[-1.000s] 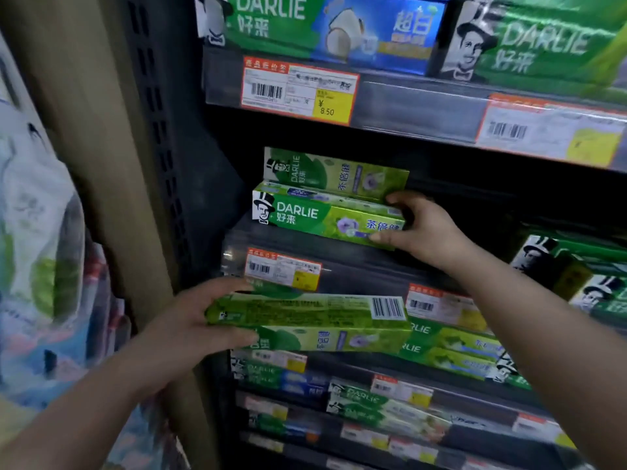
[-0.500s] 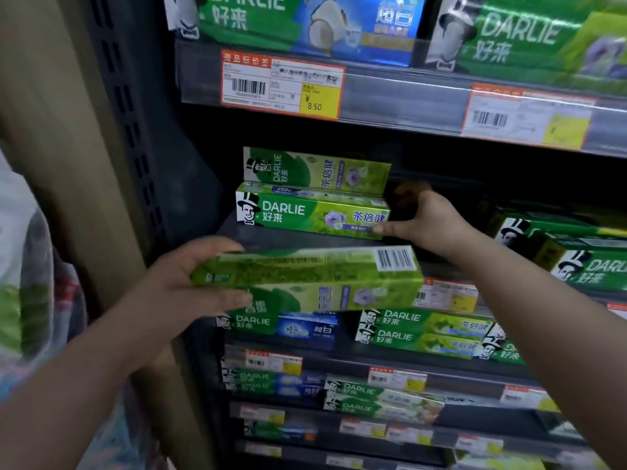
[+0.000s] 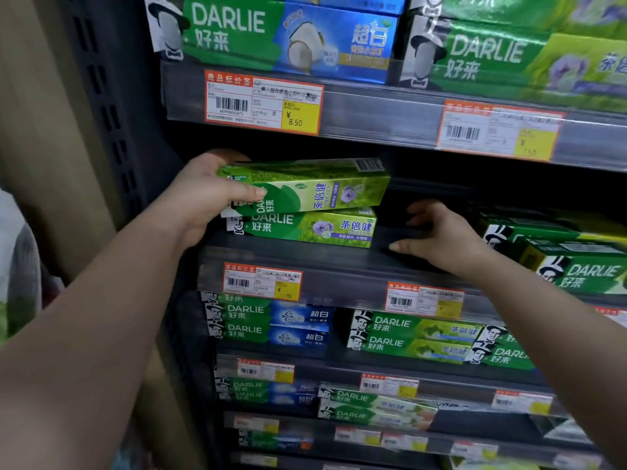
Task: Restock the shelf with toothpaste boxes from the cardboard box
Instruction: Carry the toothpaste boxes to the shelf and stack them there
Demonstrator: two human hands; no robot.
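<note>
My left hand [image 3: 203, 195] grips the left end of a green Darlie toothpaste box [image 3: 315, 188], held slightly tilted just above another green box [image 3: 305, 228] that lies on the dark shelf [image 3: 305, 262]. Whether the two boxes touch I cannot tell. My right hand [image 3: 437, 235] rests on the bare shelf to the right of the lying box, fingers loosely spread and holding nothing. The cardboard box is out of view.
Green boxes [image 3: 570, 262] fill the right of the same shelf. The shelf above carries large green and blue Darlie boxes [image 3: 288, 32] behind price tags [image 3: 264, 103]. Lower shelves hold more boxes [image 3: 414, 334]. A wooden panel [image 3: 51, 113] stands at the left.
My left hand has lifted its box up from below the shelf edge to above the stocked box. My right hand let go of the stocked box's end and moved right onto the shelf.
</note>
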